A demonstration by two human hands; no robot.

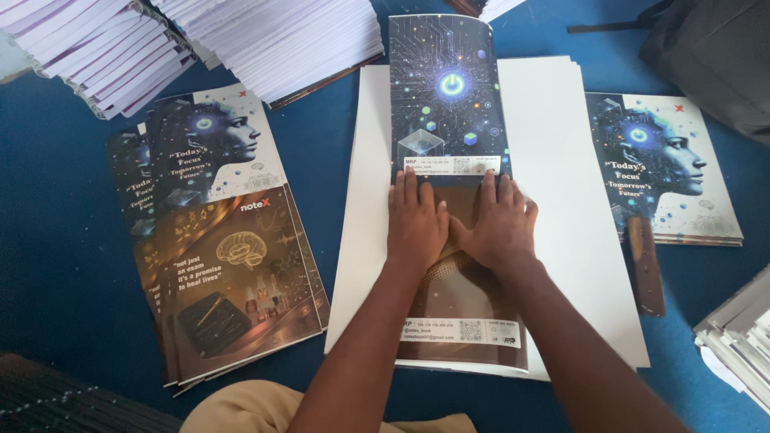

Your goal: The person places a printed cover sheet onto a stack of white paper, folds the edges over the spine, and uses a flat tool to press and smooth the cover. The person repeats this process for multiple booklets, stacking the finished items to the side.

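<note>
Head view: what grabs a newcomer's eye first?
Both hands, left hand and right hand, press flat side by side on a long printed cover sheet with a glowing power symbol, lying on a stack of white boards at centre. To the left, a fanned pile of printed covers lies on the blue floor; stacks of white paper blocks sit at top left.

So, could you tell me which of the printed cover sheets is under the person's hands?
It is the middle cover sheet, lying on the white board stack, with the left hand and right hand flat on it; the left pile and right pile lie untouched.
</note>
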